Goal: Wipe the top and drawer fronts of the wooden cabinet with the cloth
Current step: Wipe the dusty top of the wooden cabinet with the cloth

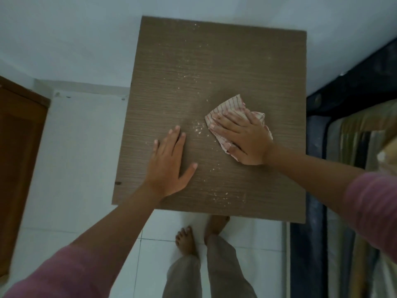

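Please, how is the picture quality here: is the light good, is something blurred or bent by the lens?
Head view: dim, flat, bluish light, no glare; soft shadow beside the left hand on the cabinet top. The right hand and the cloth are fairly sharp. The wide lens makes the cabinet's edges slant, and the sleeves at the corners are blurred.

One wooden cabinet top, seen from above. One striped cloth, lying under the right hand. Two hands in all: the left hand rests flat just left of the cloth hand. Two bare feet below them. Many pale crumbs, too many to count, beside the cloth.
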Available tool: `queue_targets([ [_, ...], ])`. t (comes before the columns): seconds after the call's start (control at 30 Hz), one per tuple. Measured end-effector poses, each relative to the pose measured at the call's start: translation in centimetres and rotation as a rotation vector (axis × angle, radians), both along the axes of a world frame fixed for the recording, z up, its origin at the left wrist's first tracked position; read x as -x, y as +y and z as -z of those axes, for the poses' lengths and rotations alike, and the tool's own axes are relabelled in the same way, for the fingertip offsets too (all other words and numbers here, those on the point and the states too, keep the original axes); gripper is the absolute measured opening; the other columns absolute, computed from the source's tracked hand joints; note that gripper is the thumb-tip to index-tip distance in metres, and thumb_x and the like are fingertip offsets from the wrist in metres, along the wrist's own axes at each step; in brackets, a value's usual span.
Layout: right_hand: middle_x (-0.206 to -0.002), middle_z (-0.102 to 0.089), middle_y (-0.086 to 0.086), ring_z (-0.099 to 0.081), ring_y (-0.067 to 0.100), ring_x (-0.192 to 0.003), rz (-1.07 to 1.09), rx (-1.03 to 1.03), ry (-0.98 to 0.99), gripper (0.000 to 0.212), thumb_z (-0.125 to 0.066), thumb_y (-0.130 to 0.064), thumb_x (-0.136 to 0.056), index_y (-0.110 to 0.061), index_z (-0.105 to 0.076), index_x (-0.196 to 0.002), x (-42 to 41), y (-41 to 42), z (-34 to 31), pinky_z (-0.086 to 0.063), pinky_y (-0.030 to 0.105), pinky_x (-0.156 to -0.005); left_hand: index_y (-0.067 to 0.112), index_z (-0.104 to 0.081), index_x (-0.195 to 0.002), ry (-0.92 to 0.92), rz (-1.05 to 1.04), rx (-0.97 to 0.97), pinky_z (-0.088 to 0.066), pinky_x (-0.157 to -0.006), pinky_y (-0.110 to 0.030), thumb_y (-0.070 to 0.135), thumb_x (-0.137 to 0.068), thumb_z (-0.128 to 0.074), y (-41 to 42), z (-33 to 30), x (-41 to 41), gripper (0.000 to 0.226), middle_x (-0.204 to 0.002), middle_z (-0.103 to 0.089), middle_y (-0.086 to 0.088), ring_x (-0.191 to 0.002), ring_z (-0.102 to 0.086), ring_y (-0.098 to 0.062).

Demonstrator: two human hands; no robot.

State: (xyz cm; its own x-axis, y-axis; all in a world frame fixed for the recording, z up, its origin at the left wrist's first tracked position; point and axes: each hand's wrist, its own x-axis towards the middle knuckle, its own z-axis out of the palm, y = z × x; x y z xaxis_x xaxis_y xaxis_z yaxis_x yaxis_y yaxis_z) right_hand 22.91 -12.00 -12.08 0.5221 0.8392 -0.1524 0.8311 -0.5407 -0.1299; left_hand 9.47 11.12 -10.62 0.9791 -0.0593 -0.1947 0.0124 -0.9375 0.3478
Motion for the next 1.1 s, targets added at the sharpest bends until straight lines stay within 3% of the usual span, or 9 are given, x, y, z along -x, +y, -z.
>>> queue_targets([
  [0.2, -0.155, -0.029, -0.001, -0.023, 0.022, -0.144, 0.003, -0.032, -0.004, 0.056, -0.024, -0.043, -0.095, -0.026, -0.031, -0.149, 3.8, -0.6, 0.2, -0.004, 0.05, -0.116, 0.01, -0.022, -0.146, -0.001, 0.032, -0.088, -0.016, -0.112, -0.053, 0.059, -0.085, -0.039, 0.6, 1.2, 5.2, 0.08, -0.156, -0.013, -0.01, -0.144, -0.01, -0.024],
  [0.57, -0.153, -0.034, 0.0, -0.028, 0.023, -0.143, 0.049, -0.103, -0.007, 0.057, -0.026, -0.043, -0.093, -0.024, -0.037, -0.146, 9.5, -1.2, 0.4, -0.011, 0.051, -0.115, 0.014, -0.012, -0.148, -0.023, 0.036, -0.124, -0.003, -0.114, -0.045, 0.062, -0.084, -0.033, 0.6, 1.5, 4.9, 0.083, -0.158, -0.004, -0.006, -0.145, -0.002, -0.022],
  [1.1, -0.15, -0.04, -0.001, -0.036, 0.023, -0.139, 0.073, -0.179, -0.068, 0.055, -0.033, -0.04, -0.091, -0.024, -0.044, -0.142, 15.4, -1.7, 1.0, -0.018, 0.052, -0.113, 0.013, -0.016, -0.146, -0.169, 0.05, -0.135, -0.007, -0.114, -0.049, 0.062, -0.084, -0.032, 0.6, 2.4, 5.1, 0.08, -0.157, -0.009, -0.007, -0.144, -0.007, -0.023],
])
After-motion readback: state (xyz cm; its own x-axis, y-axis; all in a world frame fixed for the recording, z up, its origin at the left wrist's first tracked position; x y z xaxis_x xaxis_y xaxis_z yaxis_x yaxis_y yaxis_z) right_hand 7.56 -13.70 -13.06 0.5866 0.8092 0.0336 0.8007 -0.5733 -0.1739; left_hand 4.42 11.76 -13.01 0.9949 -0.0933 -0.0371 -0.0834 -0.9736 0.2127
